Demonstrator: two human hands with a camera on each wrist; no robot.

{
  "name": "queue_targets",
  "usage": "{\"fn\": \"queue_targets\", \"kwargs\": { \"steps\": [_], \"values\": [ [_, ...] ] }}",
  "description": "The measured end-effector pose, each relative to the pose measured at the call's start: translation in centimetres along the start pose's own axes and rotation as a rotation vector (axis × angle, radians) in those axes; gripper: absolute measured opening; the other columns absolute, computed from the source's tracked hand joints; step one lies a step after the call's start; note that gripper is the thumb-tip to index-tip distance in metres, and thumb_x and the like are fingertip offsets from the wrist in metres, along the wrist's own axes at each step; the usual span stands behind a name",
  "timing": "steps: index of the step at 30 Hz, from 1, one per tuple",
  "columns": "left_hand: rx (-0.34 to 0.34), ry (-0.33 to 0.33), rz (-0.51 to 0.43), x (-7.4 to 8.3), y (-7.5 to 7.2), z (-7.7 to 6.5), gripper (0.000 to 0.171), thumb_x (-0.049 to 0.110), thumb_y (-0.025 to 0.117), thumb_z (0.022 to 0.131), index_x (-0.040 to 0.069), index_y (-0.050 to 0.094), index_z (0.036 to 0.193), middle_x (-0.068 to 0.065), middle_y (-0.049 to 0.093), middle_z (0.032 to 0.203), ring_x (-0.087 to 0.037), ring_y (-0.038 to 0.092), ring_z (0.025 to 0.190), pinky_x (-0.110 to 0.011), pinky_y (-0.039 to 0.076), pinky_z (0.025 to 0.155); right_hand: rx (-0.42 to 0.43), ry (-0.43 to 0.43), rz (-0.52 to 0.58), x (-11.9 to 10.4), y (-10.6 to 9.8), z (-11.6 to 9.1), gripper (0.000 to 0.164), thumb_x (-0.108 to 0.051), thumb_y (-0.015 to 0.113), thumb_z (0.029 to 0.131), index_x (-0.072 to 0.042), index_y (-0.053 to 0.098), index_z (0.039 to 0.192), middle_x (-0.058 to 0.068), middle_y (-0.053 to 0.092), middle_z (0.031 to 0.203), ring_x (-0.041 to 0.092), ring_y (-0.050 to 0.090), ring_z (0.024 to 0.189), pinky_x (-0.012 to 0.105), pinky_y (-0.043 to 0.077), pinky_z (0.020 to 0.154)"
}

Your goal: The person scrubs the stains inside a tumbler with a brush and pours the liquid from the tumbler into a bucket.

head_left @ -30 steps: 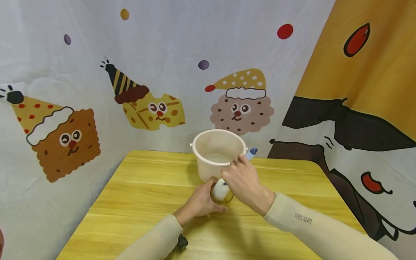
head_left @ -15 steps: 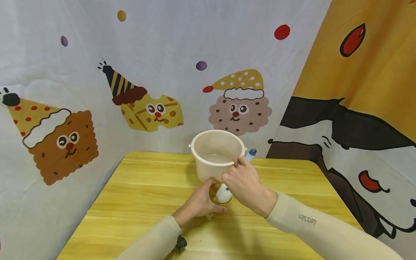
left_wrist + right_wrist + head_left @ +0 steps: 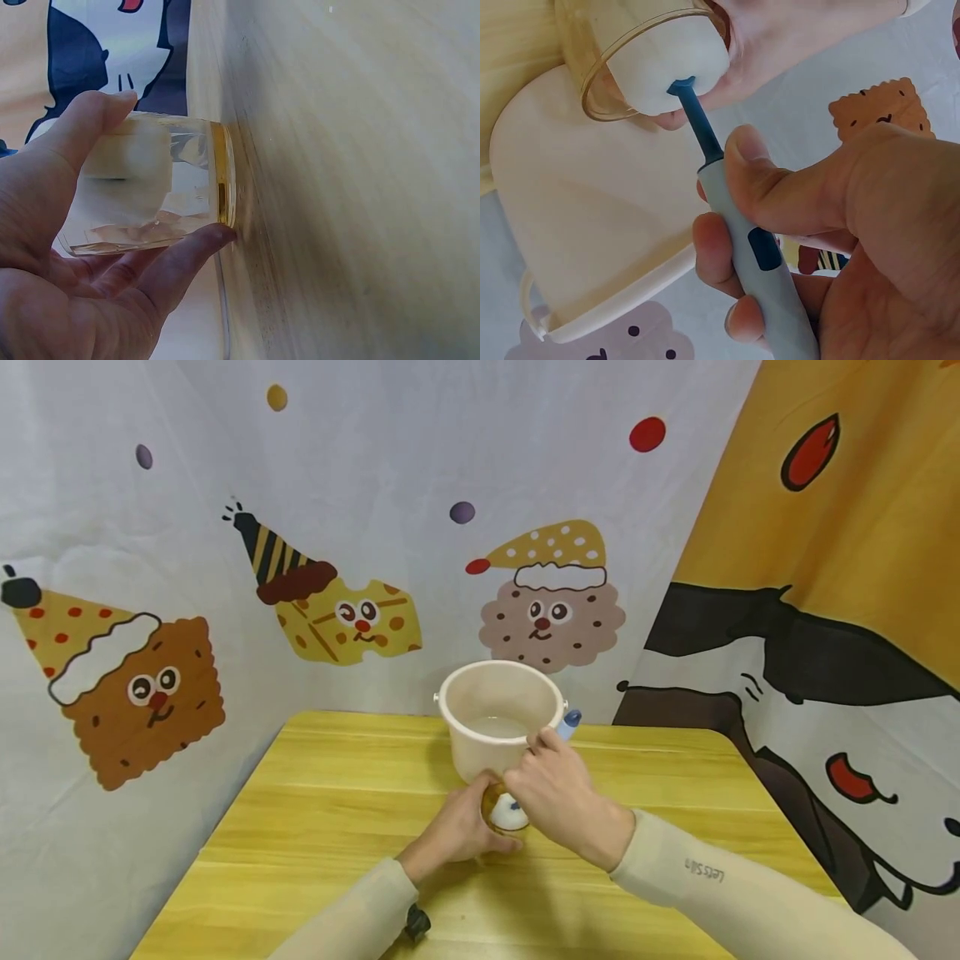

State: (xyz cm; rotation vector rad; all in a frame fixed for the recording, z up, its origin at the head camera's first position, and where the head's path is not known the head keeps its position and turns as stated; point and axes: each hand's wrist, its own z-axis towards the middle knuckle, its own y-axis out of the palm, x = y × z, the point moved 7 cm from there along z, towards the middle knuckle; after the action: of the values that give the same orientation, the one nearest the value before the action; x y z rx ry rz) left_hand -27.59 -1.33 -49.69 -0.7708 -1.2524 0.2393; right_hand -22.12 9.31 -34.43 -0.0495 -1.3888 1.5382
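My left hand [image 3: 461, 822] curls round an amber see-through cup [image 3: 191, 176], which stands on the table in front of the bucket. With my right hand [image 3: 558, 789] I grip the light-blue handle of a sponge cup brush [image 3: 750, 247]; its dark-blue neck slants down to a white sponge head [image 3: 667, 64]. The sponge sits inside the cup, showing at the mouth in the right wrist view and through the wall in the left wrist view. The handle's dark-blue end [image 3: 572, 719] sticks out beyond my right fist.
Close behind the cup stands a cream bucket [image 3: 468, 743] with a little clear liquid in its bottom. The yellow wood-grain table [image 3: 337, 793] reaches back to a printed cloth backdrop [image 3: 375, 460]. A small black object [image 3: 417, 923] shows by my left sleeve.
The brush has shifted about inside the cup: its sponge went right, then back left and lower. My right hand moved slightly left with the handle. The left hand keeps its hold on the cup.
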Motion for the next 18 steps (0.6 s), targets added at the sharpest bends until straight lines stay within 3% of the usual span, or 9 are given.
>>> {"fn": "queue_targets", "kwargs": {
  "steps": [11, 18],
  "values": [
    [-0.009, 0.018, 0.048, -0.1, 0.2, 0.1, 0.099, 0.041, 0.113, 0.076, 0.018, 0.058, 0.154, -0.009, 0.078, 0.139, -0.026, 0.077, 0.119, -0.044, 0.065, 0.097, 0.043, 0.0, -0.014, -0.5, 0.8, 0.0, 0.028, -0.021, 0.106, 0.073, -0.022, 0.081, 0.085, 0.0, 0.079, 0.08, 0.024, 0.057, 0.091, 0.037, 0.042, 0.095],
    [0.01, 0.029, 0.047, -0.1, 0.1, 0.3, 0.094, 0.039, 0.113, 0.075, 0.017, 0.06, 0.149, -0.007, 0.08, 0.132, -0.024, 0.078, 0.114, -0.04, 0.065, 0.091, 0.033, 0.032, -0.036, -0.3, 1.4, 0.2, 0.028, -0.023, 0.107, 0.075, -0.022, 0.084, 0.09, 0.004, 0.083, 0.086, 0.024, 0.061, 0.094, 0.036, 0.045, 0.096]
  ]
}}
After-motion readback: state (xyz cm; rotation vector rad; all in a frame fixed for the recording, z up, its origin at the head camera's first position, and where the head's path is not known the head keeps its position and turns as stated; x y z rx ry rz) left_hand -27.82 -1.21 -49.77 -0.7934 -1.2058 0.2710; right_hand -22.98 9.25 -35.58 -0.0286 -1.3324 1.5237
